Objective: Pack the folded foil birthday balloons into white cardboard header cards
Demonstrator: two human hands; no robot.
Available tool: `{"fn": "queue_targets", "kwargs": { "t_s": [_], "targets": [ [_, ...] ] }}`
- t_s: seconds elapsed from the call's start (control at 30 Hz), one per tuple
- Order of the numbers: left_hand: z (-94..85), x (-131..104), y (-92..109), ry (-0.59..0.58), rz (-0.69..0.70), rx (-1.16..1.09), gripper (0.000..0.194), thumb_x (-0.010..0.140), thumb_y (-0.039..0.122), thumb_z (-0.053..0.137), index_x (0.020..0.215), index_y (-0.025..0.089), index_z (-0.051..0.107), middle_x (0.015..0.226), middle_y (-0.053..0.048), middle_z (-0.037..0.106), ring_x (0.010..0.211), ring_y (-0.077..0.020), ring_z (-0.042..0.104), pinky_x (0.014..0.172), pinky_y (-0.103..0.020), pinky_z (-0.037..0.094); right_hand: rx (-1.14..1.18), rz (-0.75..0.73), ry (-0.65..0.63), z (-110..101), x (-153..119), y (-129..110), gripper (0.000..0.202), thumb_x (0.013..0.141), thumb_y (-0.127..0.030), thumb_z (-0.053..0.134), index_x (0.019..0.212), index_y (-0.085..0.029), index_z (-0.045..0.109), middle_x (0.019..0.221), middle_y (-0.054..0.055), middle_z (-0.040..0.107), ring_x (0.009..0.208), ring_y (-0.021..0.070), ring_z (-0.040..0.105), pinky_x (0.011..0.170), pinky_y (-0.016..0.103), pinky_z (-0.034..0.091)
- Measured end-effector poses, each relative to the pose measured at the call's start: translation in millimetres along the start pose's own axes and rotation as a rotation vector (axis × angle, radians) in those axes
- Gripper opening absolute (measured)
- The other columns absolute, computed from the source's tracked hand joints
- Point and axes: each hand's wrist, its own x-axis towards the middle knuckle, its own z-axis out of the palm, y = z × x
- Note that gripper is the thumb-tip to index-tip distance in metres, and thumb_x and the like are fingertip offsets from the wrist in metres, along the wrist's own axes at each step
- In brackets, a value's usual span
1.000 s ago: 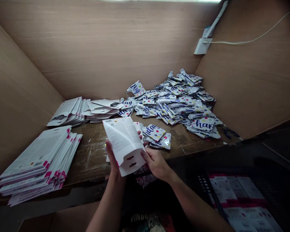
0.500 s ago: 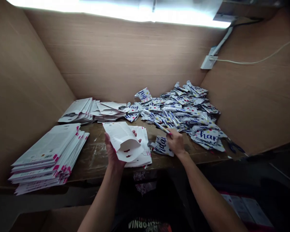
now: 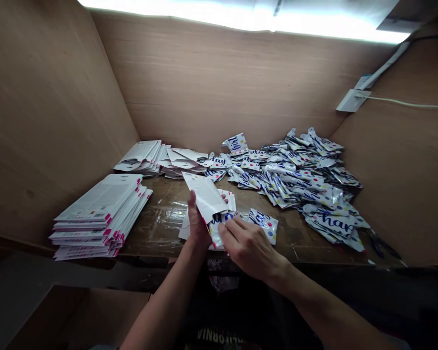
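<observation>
My left hand (image 3: pixel 199 221) is closed around a white paper envelope (image 3: pixel 203 194), its open end tilted toward me and to the right. At that mouth my right hand (image 3: pixel 243 240) pinches a folded foil balloon (image 3: pixel 216 228) with dark blue lettering and coloured dots. Part of the balloon sits at the opening; how far it reaches inside is hidden. Just beyond my right fingers another folded foil balloon (image 3: pixel 265 224) lies on the table. More white envelopes (image 3: pixel 184 227) lie beneath the held one, mostly covered by my left hand.
A heap of folded foil balloons (image 3: pixel 299 170) spreads over the back right. On the left stands a stack of white envelopes (image 3: pixel 98 199), with further envelopes (image 3: pixel 140 155) behind it. Scissors (image 3: pixel 381 245) lie at the right edge. Cardboard walls (image 3: pixel 219 82) enclose the table (image 3: pixel 156 218).
My right hand has come left from beside the heap, bringing a folded balloon to the envelope's mouth. My left hand still holds the envelope. The whole view has shifted.
</observation>
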Motion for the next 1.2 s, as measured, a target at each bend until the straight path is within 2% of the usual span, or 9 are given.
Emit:
{"fn": "queue_targets", "kwargs": {
  "t_s": [0.23,0.33,0.5,0.67,0.83,0.97,1.03,1.1,1.2],
  "targets": [
    [-6.0,-7,12,-0.025,-0.047,-0.043,0.096,0.080,0.092,0.055,0.126,0.009,0.070,0.106,-0.020,0.077,0.106,-0.0389,0.073,0.097,-0.055,0.060,0.095,-0.052,0.092,16,13,-6,0.028,0.107,-0.013,0.049,0.126,-0.013,0.069,0.088,0.009,0.070,0.082,0.0242,0.062,0.065,0.038,0.048],
    [-10.0,-4,13,-0.096,-0.005,-0.025,0.096,0.080,0.089,0.057,0.131,0.008,0.068,0.109,-0.021,0.077,0.109,-0.0393,0.072,0.098,-0.055,0.059,0.043,0.037,0.122,31,17,2,0.026,0.106,-0.013,0.049,0.123,-0.012,0.070,0.091,0.011,0.070,0.086,0.0264,0.063,0.069,0.039,0.051],
    [-14.2,-4,15,-0.014,0.064,-0.092,0.087,0.084,0.087,0.055,0.130,0.014,0.068,0.108,-0.017,0.077,0.106,-0.0381,0.073,0.094,-0.061,0.060,0.237,0.145,0.212,40,16,-6,0.035,0.104,-0.008,0.048,0.134,-0.019,0.063,0.104,0.012,0.072,0.094,0.0268,0.067,0.083,0.042,0.057],
    [-11.5,-9,19,0.001,0.015,-0.088,0.091,0.079,0.091,0.058,0.121,0.011,0.071,0.104,-0.018,0.077,0.101,-0.0389,0.074,0.092,-0.058,0.060,0.539,0.122,-0.023,27,35,-19,0.029,0.106,-0.026,0.057,0.134,-0.020,0.058,0.124,0.014,0.069,0.111,0.0289,0.066,0.094,0.044,0.059],
    [-28.6,11,50,0.037,0.309,0.455,0.093,0.088,0.094,0.033,0.129,0.018,0.067,0.125,-0.018,0.073,0.125,-0.0389,0.066,0.101,-0.051,0.053,0.360,0.143,0.131,50,102,5,0.021,0.105,-0.015,0.048,0.115,-0.018,0.065,0.111,0.015,0.068,0.104,0.0298,0.063,0.092,0.044,0.054],
    [-65.2,33,58,0.314,0.462,0.973,0.077,0.060,0.061,0.093,0.118,0.020,0.065,0.140,-0.023,0.063,0.148,-0.0467,0.041,0.112,-0.052,0.039,0.269,0.270,0.089,69,191,56,0.026,0.104,-0.007,0.045,0.118,-0.011,0.067,0.117,0.017,0.069,0.105,0.0266,0.063,0.094,0.037,0.049],
    [-83.4,38,52,0.389,0.442,1.247,0.070,0.048,0.038,0.101,0.104,0.019,0.065,0.128,-0.024,0.067,0.144,-0.0495,0.045,0.112,-0.052,0.036,0.288,0.206,-0.049,70,218,80,0.019,0.104,-0.015,0.057,0.118,-0.010,0.069,0.122,0.017,0.070,0.110,0.0254,0.064,0.098,0.035,0.047],
    [-96.8,40,46,0.408,0.449,1.407,0.055,0.054,0.031,0.098,0.095,0.021,0.064,0.114,-0.019,0.071,0.131,-0.0461,0.055,0.109,-0.050,0.038,0.327,0.168,-0.084,68,219,94,0.021,0.105,-0.023,0.061,0.119,-0.010,0.070,0.122,0.017,0.072,0.111,0.0254,0.065,0.099,0.035,0.047],
    [-105.0,38,45,0.387,0.508,1.336,0.029,0.070,0.031,0.087,0.086,0.022,0.064,0.099,-0.013,0.071,0.115,-0.0375,0.063,0.101,-0.044,0.042,0.449,0.169,0.026,65,169,91,0.026,0.107,-0.029,0.059,0.124,-0.014,0.071,0.118,0.014,0.075,0.108,0.0259,0.068,0.098,0.038,0.049]
  ]
}}
